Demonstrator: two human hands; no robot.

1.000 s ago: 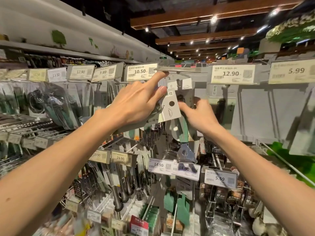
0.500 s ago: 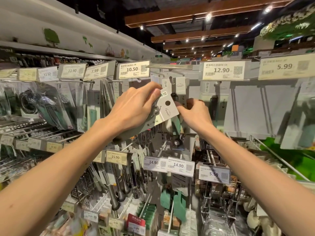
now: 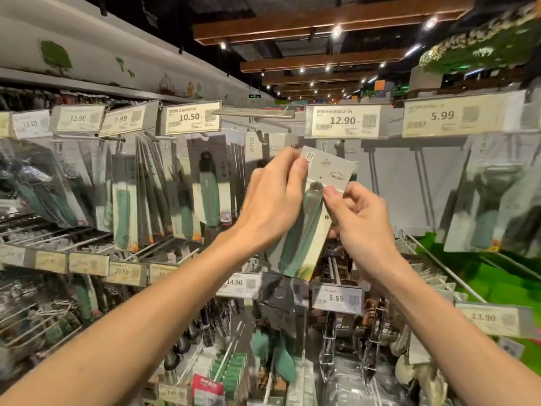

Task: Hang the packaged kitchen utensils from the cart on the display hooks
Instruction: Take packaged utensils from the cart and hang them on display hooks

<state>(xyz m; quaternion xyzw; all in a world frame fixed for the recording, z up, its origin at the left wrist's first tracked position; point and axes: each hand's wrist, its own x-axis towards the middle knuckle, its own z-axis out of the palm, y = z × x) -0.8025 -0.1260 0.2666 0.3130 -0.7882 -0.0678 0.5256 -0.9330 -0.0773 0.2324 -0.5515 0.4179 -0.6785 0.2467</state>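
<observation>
Utensil pack [image 3: 307,224] — green handle on pale card, tilted

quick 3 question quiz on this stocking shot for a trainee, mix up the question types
1. True or false: only the left hand holds the packaged utensil.
2. What does the nearest price tag above and right of the package read? A 5.59 B 12.90 C 14.90
3. Fill in: the utensil's handle is ____ in colour.

Key: 1 false, the right hand pinches the card too. 2 B. 3 green.
</observation>
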